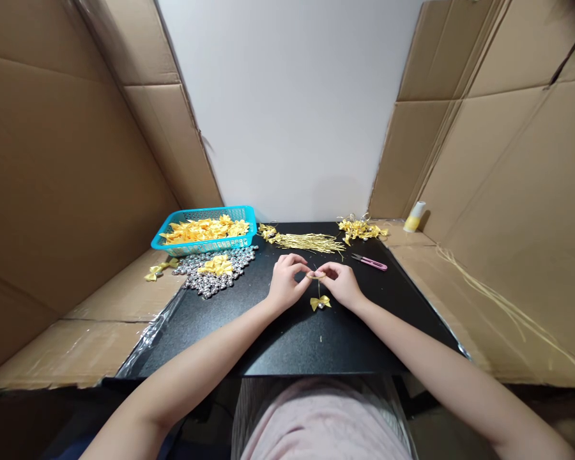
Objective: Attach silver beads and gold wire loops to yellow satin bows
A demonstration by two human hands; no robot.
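Note:
My left hand (285, 281) and my right hand (342, 284) meet over the middle of the black table (278, 338), fingers pinched together on a thin gold cord (316, 276). From that cord hangs a small yellow ribbon bow with a silver bell (320, 303), just above the tabletop. Both hands are closed in a pinch, fingertips almost touching each other.
A turquoise basket (204, 245) of yellow bows stands at the back left, beside a heap of silver bells (215, 271) with bows on top. Gold cord pieces (309, 242), finished bows (361, 229) and pink snips (370, 261) lie behind the hands. Cardboard walls enclose both sides; a thread spool (414, 216) stands far right.

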